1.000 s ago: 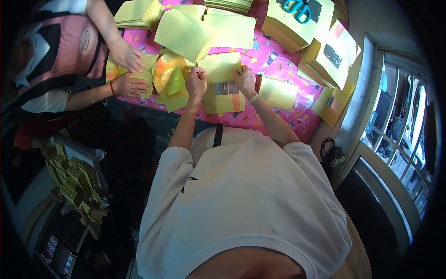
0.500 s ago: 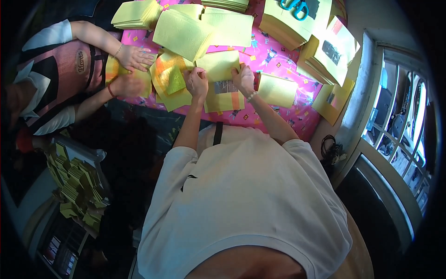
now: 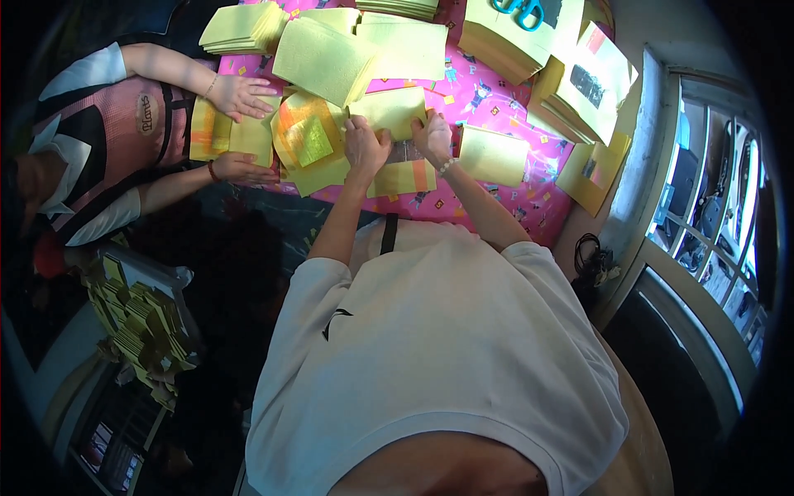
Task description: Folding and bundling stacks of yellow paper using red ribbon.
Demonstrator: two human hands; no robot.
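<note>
A yellow paper sheet lies between my hands, its near edge lifted a little. My left hand is closed on its left side, and my right hand, with a beaded bracelet at the wrist, pinches its right side. Beneath it is another yellow sheet with a silver patch and an orange strip, partly covered by my hands. To the left, yellow paper with an orange area and a yellow-green square rests on the pink tablecloth. Just right of my right hand lies a stack of yellow paper.
Yellow paper stacks stand at the back. Blue-handled scissors lie on a thick stack at the far right, near another stack. At left, a co-worker's hands press folded yellow paper. A windowed door is at right.
My left hand has moved right and turned over the sheet's near edge; my right hand has barely shifted. The co-worker's lower hand has moved slightly right along the yellow paper.
</note>
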